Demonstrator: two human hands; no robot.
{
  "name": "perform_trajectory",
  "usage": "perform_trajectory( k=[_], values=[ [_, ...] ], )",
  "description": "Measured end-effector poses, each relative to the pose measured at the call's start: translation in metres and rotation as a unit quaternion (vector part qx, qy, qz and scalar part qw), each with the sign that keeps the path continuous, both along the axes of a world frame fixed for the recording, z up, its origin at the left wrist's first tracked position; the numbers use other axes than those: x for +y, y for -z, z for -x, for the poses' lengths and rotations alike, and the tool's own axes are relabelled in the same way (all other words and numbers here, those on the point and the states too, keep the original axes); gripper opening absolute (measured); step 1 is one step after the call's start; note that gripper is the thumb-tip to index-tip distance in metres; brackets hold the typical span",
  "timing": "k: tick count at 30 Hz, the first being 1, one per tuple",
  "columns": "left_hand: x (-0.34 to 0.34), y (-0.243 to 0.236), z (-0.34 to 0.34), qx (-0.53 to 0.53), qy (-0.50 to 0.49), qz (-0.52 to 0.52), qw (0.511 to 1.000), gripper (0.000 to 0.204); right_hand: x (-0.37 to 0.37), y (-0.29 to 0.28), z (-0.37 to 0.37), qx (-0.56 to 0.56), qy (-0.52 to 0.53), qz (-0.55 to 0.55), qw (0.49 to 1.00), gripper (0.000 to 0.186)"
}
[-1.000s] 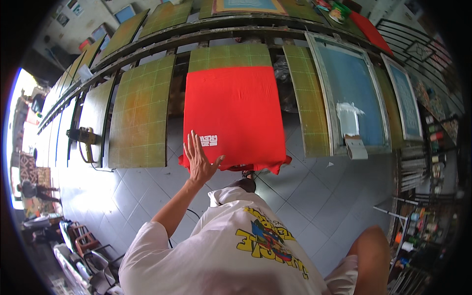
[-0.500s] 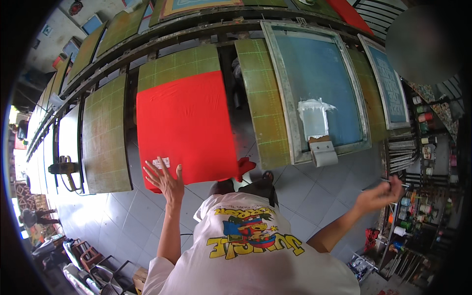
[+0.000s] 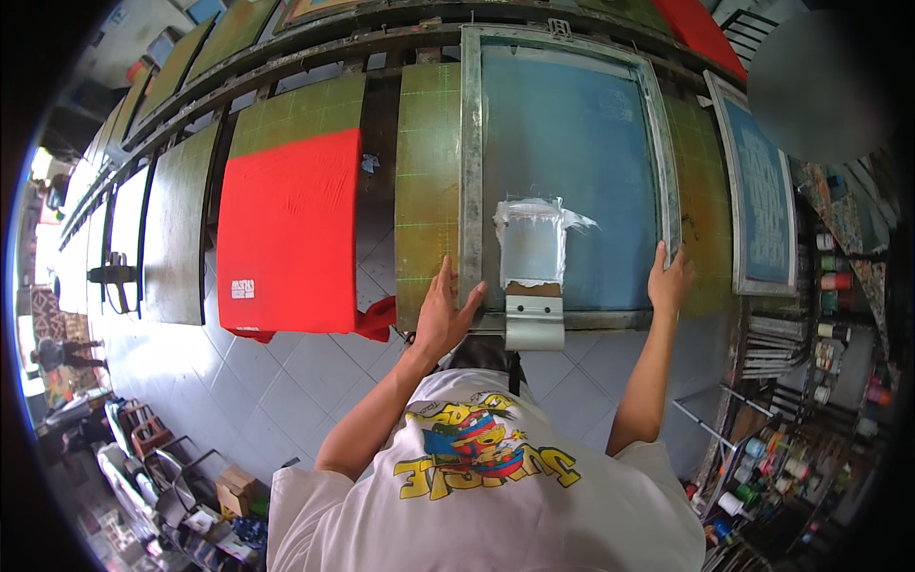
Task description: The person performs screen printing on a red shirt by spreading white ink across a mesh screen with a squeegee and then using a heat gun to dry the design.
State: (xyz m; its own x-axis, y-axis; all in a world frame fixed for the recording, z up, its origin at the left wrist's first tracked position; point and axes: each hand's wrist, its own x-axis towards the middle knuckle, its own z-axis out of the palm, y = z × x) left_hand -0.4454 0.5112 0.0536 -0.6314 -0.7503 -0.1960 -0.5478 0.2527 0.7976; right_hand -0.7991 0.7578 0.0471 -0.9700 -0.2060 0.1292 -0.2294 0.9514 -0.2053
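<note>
My left hand (image 3: 448,305) is at the lower left corner of a blue-meshed screen frame (image 3: 610,143), its fingers stretched apart beside the side bar. My right hand (image 3: 670,272) touches the frame's right bar, thumb and fingers apart on either side. The frame lies on a green gridded board (image 3: 424,124). White ink (image 3: 529,238) coats a patch of its lower mesh, with a metal squeegee (image 3: 534,319) resting at the front edge. To the left, a red shirt (image 3: 286,229) with a small white print is stretched over another board.
Further boards (image 3: 176,210) line the rack (image 3: 324,67), one with a dark tool (image 3: 119,276) on it. A second screen (image 3: 762,181) stands at the right beside shelves of spools (image 3: 829,334). A person (image 3: 62,353) stands far left; chairs (image 3: 152,429) are at lower left.
My view has shifted right, toward the screen frame. My left hand has left the red shirt and my right hand has moved up, so both are now at the frame's sides.
</note>
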Motion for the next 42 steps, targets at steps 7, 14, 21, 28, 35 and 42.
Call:
perform_trajectory(
  k=[7,14,21,28,35,42],
  values=[
    [0.003,0.002,0.037,-0.050,-0.071,0.003,0.996,0.081,0.039,0.018,0.079,-0.185,0.082,0.156,0.967,0.082],
    [0.009,0.016,0.071,-0.023,-0.157,-0.007,0.987,0.080,0.048,0.044,0.098,-0.179,0.048,0.238,0.953,0.077],
    [-0.011,-0.006,0.043,0.044,-0.207,-0.086,0.974,0.067,0.037,-0.003,0.043,-0.131,0.013,0.312,0.941,0.070],
    [-0.063,-0.023,-0.107,0.085,-0.272,-0.077,0.955,0.050,-0.033,-0.039,-0.119,-0.148,0.008,0.371,0.917,0.069],
    [-0.175,-0.030,-0.277,0.031,-0.291,-0.024,0.956,0.042,-0.150,-0.007,-0.249,-0.166,-0.040,0.408,0.897,0.059],
    [-0.301,-0.016,-0.421,0.058,-0.285,-0.086,0.953,0.041,-0.283,-0.019,-0.409,-0.193,-0.008,0.422,0.886,0.056]
  ],
)
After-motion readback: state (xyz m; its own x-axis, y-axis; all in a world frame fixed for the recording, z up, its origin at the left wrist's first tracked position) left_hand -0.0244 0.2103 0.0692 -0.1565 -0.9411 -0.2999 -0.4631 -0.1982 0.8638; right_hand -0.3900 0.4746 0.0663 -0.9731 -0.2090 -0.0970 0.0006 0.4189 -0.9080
